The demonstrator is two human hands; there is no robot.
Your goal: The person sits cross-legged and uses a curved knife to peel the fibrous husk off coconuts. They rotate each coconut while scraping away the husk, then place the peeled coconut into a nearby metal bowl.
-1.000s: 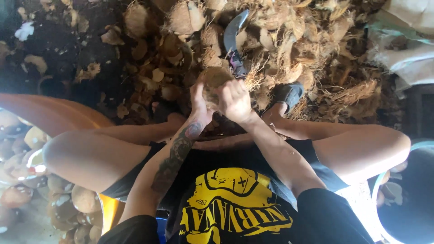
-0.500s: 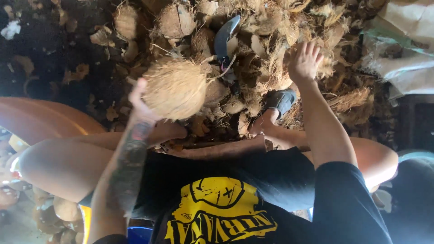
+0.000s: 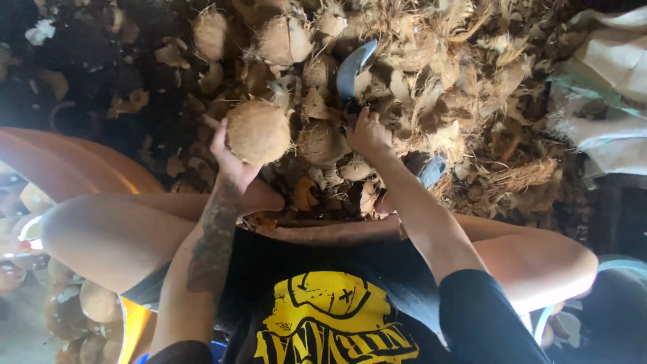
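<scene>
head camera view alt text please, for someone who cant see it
Seen from above, a seated person's left hand holds up a husked coconut while the right hand grips a curved blade standing in a heap of coconut husks. Bare knees and a black shirt fill the lower frame.

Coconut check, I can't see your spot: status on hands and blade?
Left hand holds a husked coconut, raised. Right hand grips the curved blade's handle. Husk pile and loose coconuts all around the blade.
</scene>
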